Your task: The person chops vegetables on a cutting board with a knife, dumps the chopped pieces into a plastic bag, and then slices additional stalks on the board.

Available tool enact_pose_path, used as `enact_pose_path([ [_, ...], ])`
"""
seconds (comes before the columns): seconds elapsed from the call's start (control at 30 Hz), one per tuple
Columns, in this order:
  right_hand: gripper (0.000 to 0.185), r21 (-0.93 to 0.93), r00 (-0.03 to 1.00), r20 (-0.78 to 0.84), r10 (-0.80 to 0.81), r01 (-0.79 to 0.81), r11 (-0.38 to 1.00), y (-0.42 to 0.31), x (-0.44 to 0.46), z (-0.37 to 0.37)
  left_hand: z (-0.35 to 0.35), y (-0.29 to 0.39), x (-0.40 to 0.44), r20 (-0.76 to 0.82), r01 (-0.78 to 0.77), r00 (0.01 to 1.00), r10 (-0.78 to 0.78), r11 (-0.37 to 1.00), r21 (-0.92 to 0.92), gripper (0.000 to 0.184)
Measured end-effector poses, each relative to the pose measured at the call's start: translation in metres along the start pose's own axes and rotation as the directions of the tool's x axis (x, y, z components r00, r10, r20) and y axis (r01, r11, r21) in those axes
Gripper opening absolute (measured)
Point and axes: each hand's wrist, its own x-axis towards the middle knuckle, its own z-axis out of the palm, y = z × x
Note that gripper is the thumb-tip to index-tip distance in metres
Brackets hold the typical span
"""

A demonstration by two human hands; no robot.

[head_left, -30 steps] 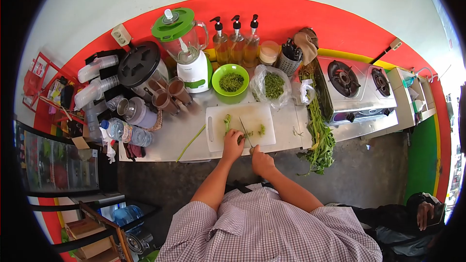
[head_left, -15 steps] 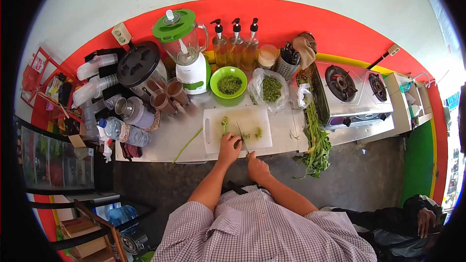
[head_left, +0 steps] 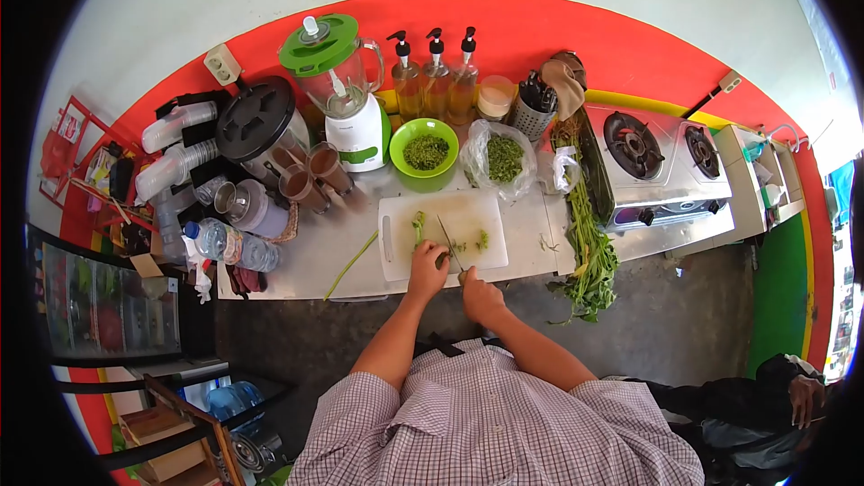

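Observation:
A white cutting board (head_left: 396,265) lies on the steel counter. My left hand (head_left: 428,271) is at its front edge, fingers curled over the lower end of a green leafy-vegetable stalk (head_left: 418,223); the fingers partly hide the grip. My right hand (head_left: 484,301) is closed around the handle of a knife (head_left: 450,241), its blade slanting up and left over the board beside my left fingers. Small chopped green pieces (head_left: 483,240) lie right of the blade. A long loose stalk (head_left: 351,265) rests on the counter left of the board.
Behind the board stand a green bowl (head_left: 423,181) and a plastic bag (head_left: 475,157), both with chopped greens. A blender (head_left: 356,133), pump bottles (head_left: 436,90) and brown-filled cups (head_left: 310,192) stand further back. Whole greens (head_left: 587,265) hang over the edge beside a gas stove (head_left: 661,166). Another person's hand (head_left: 805,399) shows lower right.
My right hand and the knife have moved slightly forward over the board. My left hand stays close to the same place on the stalk. The camera view has shifted a little.

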Motion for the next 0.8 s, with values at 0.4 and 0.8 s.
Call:
enact_pose_path([
  [0.4, 0.050, -0.028, 1.000, -0.020, -0.003, 0.003, 1.000, 0.000, -0.003, 0.001, -0.001, 0.000, 0.000, 0.025, 0.015, 1.000, -0.015, 1.000, -0.012, 0.017],
  [0.8, 0.062, 0.043, 1.000, 0.016, 0.020, -0.021, 0.999, -0.007, -0.010, -0.003, 0.004, 0.006, -0.008, -0.023, -0.050, 0.998, 0.052, 0.995, 0.085, 0.012],
])
